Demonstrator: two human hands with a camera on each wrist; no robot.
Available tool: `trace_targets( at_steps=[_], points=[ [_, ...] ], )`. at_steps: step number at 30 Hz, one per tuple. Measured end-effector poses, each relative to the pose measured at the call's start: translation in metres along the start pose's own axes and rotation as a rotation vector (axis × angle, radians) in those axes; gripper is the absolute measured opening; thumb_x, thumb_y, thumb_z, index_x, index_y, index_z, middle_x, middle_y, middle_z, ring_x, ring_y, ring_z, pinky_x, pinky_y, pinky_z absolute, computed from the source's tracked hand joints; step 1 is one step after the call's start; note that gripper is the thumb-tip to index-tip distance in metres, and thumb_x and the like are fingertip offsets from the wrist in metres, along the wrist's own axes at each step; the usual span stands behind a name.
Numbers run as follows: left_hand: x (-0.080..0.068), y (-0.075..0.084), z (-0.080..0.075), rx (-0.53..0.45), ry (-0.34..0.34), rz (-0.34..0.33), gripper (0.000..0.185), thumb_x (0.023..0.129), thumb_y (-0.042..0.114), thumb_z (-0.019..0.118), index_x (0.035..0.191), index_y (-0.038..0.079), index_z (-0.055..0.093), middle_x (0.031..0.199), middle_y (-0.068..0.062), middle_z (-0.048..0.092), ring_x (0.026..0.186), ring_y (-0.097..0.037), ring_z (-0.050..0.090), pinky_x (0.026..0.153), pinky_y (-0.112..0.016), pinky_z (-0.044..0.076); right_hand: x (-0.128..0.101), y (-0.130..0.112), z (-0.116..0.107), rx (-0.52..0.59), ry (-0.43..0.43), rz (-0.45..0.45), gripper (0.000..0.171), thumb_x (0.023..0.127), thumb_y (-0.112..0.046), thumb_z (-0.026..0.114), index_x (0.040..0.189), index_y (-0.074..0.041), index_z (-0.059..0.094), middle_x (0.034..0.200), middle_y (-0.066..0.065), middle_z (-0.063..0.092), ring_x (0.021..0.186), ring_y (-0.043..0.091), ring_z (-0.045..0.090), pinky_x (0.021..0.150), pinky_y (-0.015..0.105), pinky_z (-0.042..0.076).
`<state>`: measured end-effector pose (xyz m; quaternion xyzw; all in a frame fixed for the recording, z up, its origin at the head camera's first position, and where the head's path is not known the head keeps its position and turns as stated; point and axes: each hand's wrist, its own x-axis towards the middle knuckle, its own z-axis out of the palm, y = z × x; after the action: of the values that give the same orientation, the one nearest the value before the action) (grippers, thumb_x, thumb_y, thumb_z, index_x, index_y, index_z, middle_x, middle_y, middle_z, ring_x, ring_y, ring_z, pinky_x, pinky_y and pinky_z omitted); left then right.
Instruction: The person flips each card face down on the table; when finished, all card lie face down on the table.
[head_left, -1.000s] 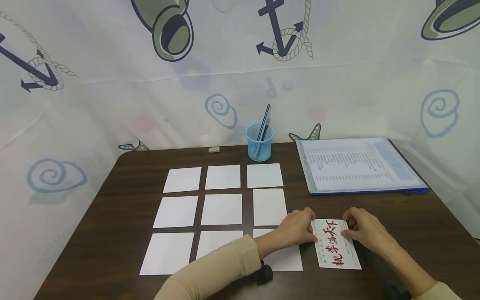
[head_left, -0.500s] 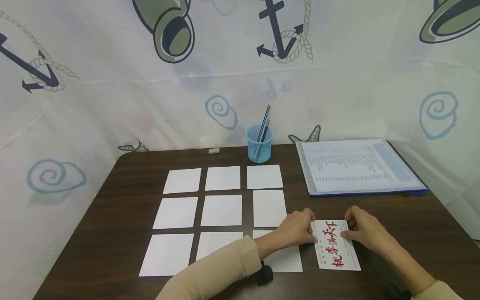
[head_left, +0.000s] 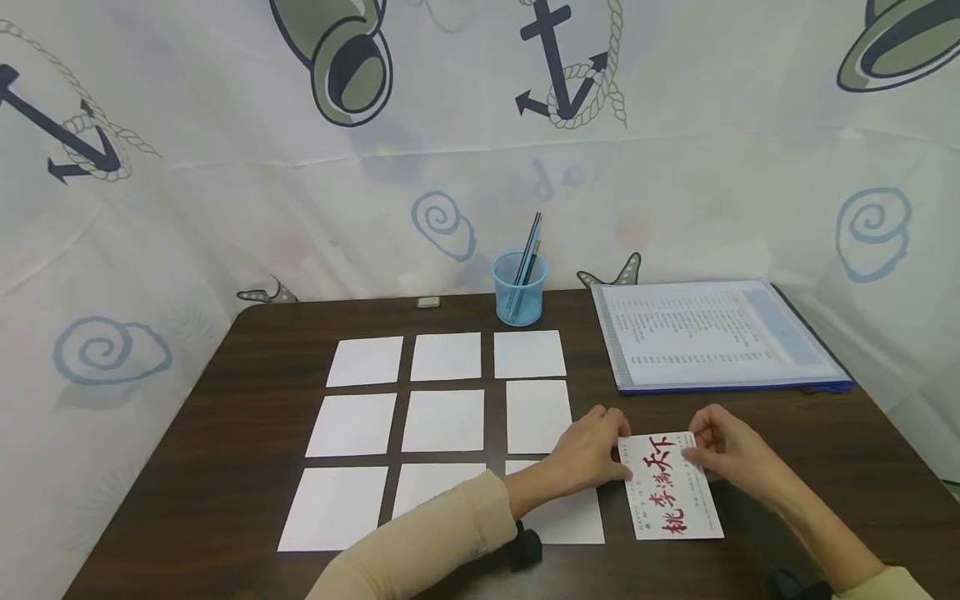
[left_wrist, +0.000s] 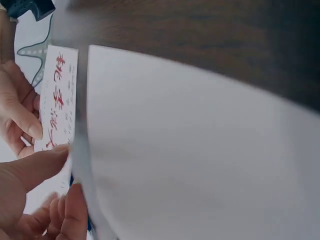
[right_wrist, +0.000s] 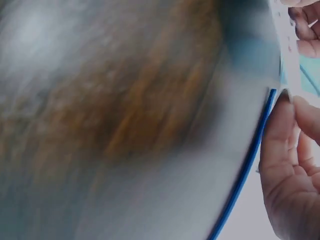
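Observation:
A white card [head_left: 667, 492] with large red handwritten-style characters and small dark print is held at the right of the paper squares. My left hand [head_left: 592, 446] pinches its left edge near the far corner, thumb towards me. At the opposite edge, my right hand [head_left: 731, 446] pinches the card between thumb and fingers. In the left wrist view, the card [left_wrist: 59, 100] spans between both hands, with the left thumb [left_wrist: 42, 165] at its edge. Only a narrow strip of the card [right_wrist: 289, 50] shows in the right wrist view, above the right hand's fingertips [right_wrist: 282, 107].
Several blank white paper squares [head_left: 442, 421] lie in rows on the dark wooden table [head_left: 247, 400]; my left forearm covers part of the nearest row. A blue cup [head_left: 519, 292] with pens and an open document folder [head_left: 720, 333] stand at the back. A small pale block [head_left: 428, 302] lies by the far edge.
Both hands have shifted slightly away from me with the card, whose far end now sits a little higher in the head view. The paper squares have stayed in place.

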<state>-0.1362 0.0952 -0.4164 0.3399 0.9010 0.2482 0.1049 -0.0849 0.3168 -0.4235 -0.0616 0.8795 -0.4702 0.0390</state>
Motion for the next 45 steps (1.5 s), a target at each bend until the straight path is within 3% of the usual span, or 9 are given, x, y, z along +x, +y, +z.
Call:
trace_targets(
  at_steps=[4,8,11,16,22,28,33,38,45],
  points=[
    [0.001,-0.006,-0.011,-0.200,0.046,0.005,0.026,0.076,0.017,0.078,0.094,0.011,0.061,0.084,0.005,0.053,0.071,-0.002,0.045,0.060,-0.012,0.037,0.004,-0.006,-0.001,0.071,0.009,-0.017,0.026,0.087,-0.003,0.064,0.103,0.005,0.045,0.080,0.004,0.049,0.065,0.003,0.050,0.054,0.025,0.050],
    [0.002,-0.013,-0.021,-0.585,0.007,-0.088,0.018,0.080,0.004,0.072,0.093,0.007,0.059,0.077,0.001,0.061,0.066,-0.001,0.056,0.059,-0.015,0.050,0.009,-0.019,0.002,0.070,0.060,-0.021,0.027,0.088,-0.005,0.064,0.107,0.005,0.047,0.083,0.006,0.053,0.066,0.005,0.053,0.058,0.025,0.051],
    [0.001,-0.018,-0.027,-0.779,-0.014,-0.183,0.018,0.082,-0.001,0.068,0.095,0.004,0.057,0.076,-0.003,0.063,0.064,-0.007,0.062,0.058,-0.022,0.055,0.012,-0.030,0.008,0.002,0.159,-0.043,0.028,0.086,-0.005,0.066,0.108,0.005,0.051,0.086,0.008,0.057,0.068,0.003,0.053,0.060,0.022,0.050],
    [0.000,-0.026,-0.035,-0.861,0.038,-0.268,0.017,0.082,-0.002,0.066,0.095,0.002,0.055,0.079,-0.006,0.059,0.065,-0.012,0.062,0.060,-0.025,0.056,0.012,-0.051,0.032,-0.162,0.373,-0.157,0.025,0.076,0.002,0.074,0.097,0.000,0.060,0.080,0.003,0.056,0.068,-0.003,0.049,0.059,0.013,0.046],
    [0.003,-0.030,-0.038,-0.928,0.096,-0.314,0.017,0.080,-0.003,0.062,0.095,0.000,0.054,0.081,-0.007,0.057,0.066,-0.012,0.064,0.061,-0.026,0.056,0.007,-0.070,0.067,-0.208,0.346,-0.368,0.034,0.063,0.004,0.082,0.089,-0.005,0.061,0.073,-0.007,0.049,0.063,-0.002,0.045,0.052,0.017,0.044],
    [0.004,-0.026,-0.041,-0.955,0.103,-0.333,0.016,0.080,-0.001,0.059,0.094,0.002,0.053,0.081,-0.007,0.059,0.065,-0.013,0.065,0.061,-0.027,0.056,0.005,-0.074,0.082,-0.342,0.402,-0.451,0.044,0.055,0.007,0.085,0.088,-0.008,0.060,0.073,-0.009,0.047,0.061,0.000,0.045,0.051,0.014,0.040],
    [0.002,-0.023,-0.046,-1.013,0.096,-0.292,0.018,0.085,0.009,0.061,0.100,0.003,0.052,0.087,-0.006,0.059,0.069,-0.013,0.066,0.064,-0.029,0.057,0.003,-0.077,0.079,-0.426,0.461,-0.497,0.041,0.058,0.012,0.081,0.089,-0.007,0.061,0.073,-0.007,0.049,0.060,0.003,0.046,0.054,0.008,0.037],
    [-0.005,-0.026,-0.042,-1.069,0.174,-0.252,0.036,0.087,0.027,0.067,0.112,0.006,0.053,0.099,-0.006,0.059,0.082,-0.014,0.068,0.071,-0.030,0.056,0.006,-0.078,0.063,-0.377,0.523,-0.487,0.037,0.063,0.016,0.076,0.093,-0.001,0.062,0.075,-0.001,0.054,0.063,0.003,0.047,0.055,0.007,0.039],
    [-0.019,-0.036,-0.023,-1.072,0.328,-0.298,0.044,0.083,0.011,0.071,0.122,0.002,0.051,0.111,-0.015,0.057,0.085,-0.013,0.064,0.073,-0.029,0.056,0.011,-0.067,0.042,-0.150,0.567,-0.237,0.029,0.075,0.011,0.071,0.100,0.003,0.061,0.075,0.001,0.056,0.064,-0.002,0.049,0.054,0.009,0.042]
  ],
)
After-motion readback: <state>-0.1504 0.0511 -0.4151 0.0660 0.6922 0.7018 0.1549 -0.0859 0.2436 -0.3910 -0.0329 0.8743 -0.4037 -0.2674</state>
